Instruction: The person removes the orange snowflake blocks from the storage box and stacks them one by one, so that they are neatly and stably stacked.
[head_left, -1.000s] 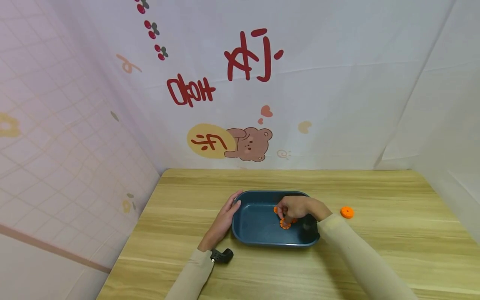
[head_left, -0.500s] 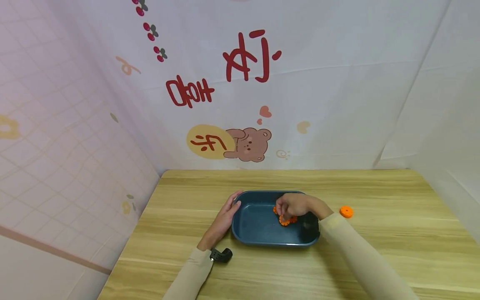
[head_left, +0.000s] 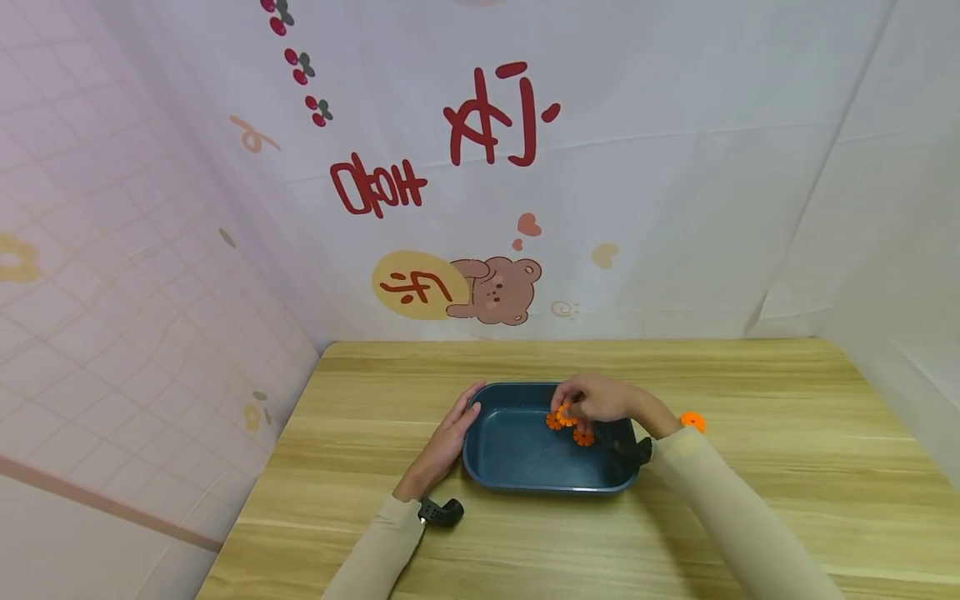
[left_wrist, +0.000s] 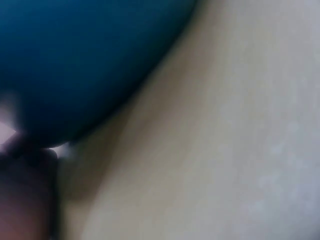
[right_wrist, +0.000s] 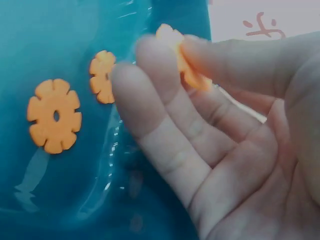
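My right hand [head_left: 600, 398] pinches an orange notched building disc [head_left: 566, 416] between thumb and fingers, raised over the dark blue tray [head_left: 517, 477]. In the right wrist view the held disc [right_wrist: 197, 80] sits edge-on at the fingertips. Two more orange discs lie flat on the tray floor: one notched disc [head_left: 553, 422] just beyond the held one, another disc [head_left: 583, 438] under the hand. Along the tray's left side rests my left hand [head_left: 450, 433], fingers straight against the outer wall and thumb at the rim. The left wrist view is blurred, showing the tray wall [left_wrist: 90, 55].
On the wooden table [head_left: 360, 417], right of the tray, lies an orange stack or thick disc [head_left: 692, 422], partly behind the right forearm. A printed wall cloth [head_left: 645, 183] stands behind the table's back edge. Side cloths close off left and right.
My right hand has pinched a disc from the tray floor and lifted it up and away from me. The left hand and tray have stayed in place.
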